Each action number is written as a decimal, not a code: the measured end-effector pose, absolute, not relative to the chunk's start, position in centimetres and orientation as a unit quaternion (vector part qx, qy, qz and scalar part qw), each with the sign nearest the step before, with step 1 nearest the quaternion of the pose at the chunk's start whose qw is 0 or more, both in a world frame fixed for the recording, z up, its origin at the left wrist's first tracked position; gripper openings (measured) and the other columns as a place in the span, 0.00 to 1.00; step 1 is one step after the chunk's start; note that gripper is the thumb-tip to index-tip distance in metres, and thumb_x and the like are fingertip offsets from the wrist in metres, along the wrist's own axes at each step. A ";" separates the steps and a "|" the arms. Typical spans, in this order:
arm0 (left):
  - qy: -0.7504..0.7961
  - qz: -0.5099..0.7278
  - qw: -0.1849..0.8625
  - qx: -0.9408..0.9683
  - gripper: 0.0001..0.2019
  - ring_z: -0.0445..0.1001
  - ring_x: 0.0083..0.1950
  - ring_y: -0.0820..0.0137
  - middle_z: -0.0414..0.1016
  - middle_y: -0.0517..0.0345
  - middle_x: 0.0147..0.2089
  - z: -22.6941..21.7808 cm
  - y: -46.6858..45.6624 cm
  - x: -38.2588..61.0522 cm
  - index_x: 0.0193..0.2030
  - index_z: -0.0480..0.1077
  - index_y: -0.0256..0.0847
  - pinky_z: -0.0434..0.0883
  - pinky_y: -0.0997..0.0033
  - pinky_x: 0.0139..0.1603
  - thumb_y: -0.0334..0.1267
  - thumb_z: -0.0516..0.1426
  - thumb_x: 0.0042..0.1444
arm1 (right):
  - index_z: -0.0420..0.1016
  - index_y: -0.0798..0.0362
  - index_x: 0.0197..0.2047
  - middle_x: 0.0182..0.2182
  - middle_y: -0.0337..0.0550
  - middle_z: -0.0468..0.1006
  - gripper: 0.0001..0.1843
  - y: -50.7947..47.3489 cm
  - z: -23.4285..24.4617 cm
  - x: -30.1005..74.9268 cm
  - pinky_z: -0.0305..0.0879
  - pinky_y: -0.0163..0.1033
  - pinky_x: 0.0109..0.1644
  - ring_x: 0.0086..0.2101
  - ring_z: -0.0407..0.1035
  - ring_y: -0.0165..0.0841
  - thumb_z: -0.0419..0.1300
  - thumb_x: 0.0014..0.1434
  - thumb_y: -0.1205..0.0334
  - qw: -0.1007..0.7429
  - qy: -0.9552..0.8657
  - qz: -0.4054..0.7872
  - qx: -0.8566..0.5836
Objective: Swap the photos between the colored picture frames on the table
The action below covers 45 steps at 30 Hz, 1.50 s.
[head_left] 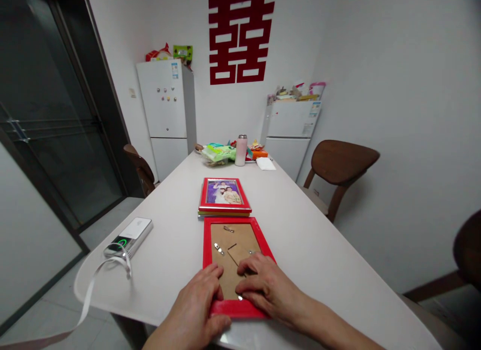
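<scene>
A red picture frame (207,244) lies face down on the table, its brown backing board (225,275) showing. Metal clips are fixed around the board, including one at the left (219,249) and a hanger (228,229) at the far end. My left hand (201,302) is closed over the frame's near left corner, thumb along the front edge. With fingers bent together, my right hand (263,285) works at the small metal clip (240,298) by the near edge, its fingertips partly hiding it. A thin dark support leg (233,258) runs under the right fingers.
Beyond it lies a stack of frames, topped by a red-framed photo (225,192). A power bank (130,237) with a white strap (90,295) rests at left. A pink bottle (241,150) and snack bags (220,153) stand at the far end. Chairs (343,159) flank the table (308,259).
</scene>
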<state>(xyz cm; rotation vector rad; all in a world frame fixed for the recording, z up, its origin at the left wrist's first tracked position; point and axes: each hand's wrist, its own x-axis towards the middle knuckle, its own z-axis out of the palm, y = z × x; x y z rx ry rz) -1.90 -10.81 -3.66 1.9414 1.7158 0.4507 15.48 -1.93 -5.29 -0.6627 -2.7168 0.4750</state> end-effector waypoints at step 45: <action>0.634 0.151 0.296 0.698 0.12 0.47 0.61 0.66 0.52 0.49 0.60 -2.5 -10.8 -2.4 0.33 0.66 0.38 0.49 0.69 0.59 0.31 0.58 0.38 | 0.69 0.56 0.34 0.34 0.46 0.71 0.10 4.5 -5.4 9.5 0.55 0.33 0.35 0.34 0.64 0.31 0.47 0.55 0.64 0.141 -0.906 0.047 -0.397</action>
